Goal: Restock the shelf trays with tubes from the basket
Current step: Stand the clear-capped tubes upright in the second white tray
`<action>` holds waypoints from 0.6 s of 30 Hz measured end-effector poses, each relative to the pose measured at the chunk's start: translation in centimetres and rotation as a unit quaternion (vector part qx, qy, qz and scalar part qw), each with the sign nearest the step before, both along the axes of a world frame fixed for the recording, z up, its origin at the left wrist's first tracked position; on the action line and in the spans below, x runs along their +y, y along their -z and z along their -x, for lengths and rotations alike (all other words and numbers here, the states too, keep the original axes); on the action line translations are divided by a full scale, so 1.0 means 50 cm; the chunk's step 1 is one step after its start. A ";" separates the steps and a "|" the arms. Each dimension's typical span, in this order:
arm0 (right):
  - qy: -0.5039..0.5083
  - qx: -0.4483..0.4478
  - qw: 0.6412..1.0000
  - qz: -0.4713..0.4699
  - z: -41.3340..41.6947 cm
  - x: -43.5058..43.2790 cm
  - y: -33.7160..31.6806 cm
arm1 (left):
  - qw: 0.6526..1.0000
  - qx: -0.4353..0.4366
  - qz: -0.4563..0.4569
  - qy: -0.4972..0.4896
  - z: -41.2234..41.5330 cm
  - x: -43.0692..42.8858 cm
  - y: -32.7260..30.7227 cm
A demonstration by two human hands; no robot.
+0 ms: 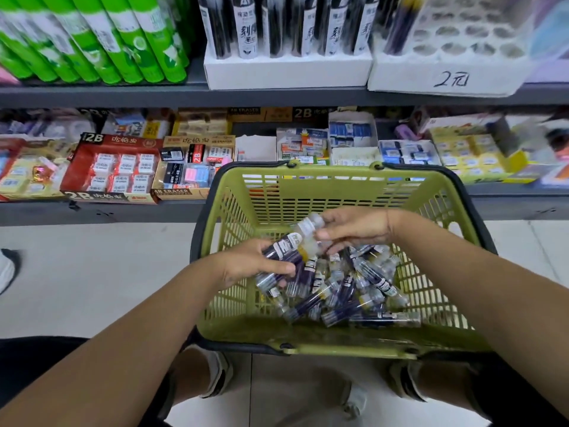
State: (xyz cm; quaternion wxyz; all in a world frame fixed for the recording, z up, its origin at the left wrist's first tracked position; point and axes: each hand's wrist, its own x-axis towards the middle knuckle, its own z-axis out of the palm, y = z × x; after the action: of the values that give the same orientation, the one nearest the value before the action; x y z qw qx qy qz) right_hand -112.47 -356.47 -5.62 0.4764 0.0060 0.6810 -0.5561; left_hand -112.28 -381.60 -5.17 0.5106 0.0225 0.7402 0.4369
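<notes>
A green plastic basket (308, 192) with a black rim sits on the floor in front of me. Several clear tubes (363, 291) with dark blue contents lie piled in its bottom. My left hand (246, 263) grips a bundle of these tubes (286, 251) over the basket's left side. My right hand (354, 226) pinches the clear cap end of one tube (311, 224) just above that bundle. On the upper shelf at the right stands a white holed tray (446, 72) marked with a price, with a few dark tubes (400, 23) standing in its left side.
A second white tray (286, 72) holds black-and-white tubes, and green tubes (101, 38) lean at the upper left. The lower shelf (123, 211) carries boxes of erasers. My knees and shoes are below the basket. Another person's shoe (6, 269) shows at the left edge.
</notes>
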 end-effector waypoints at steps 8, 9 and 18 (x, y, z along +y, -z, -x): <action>-0.103 0.075 0.967 -0.221 -0.112 -0.021 0.173 | 0.971 -0.023 -0.022 -0.237 0.014 -0.007 0.008; -0.131 0.114 0.954 -0.244 -0.117 -0.036 0.186 | 0.968 -0.029 -0.027 -0.247 0.012 -0.002 0.006; -0.080 0.140 0.960 -0.227 -0.099 -0.035 0.165 | 0.968 -0.042 -0.061 -0.241 0.003 0.010 -0.015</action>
State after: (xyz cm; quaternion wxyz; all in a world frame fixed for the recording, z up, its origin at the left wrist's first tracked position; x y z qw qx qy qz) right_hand -107.55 -358.21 -13.87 0.4054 -0.0186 0.8476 -0.3420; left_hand -112.44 -381.09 -4.43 0.4184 -0.1438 0.6733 0.5924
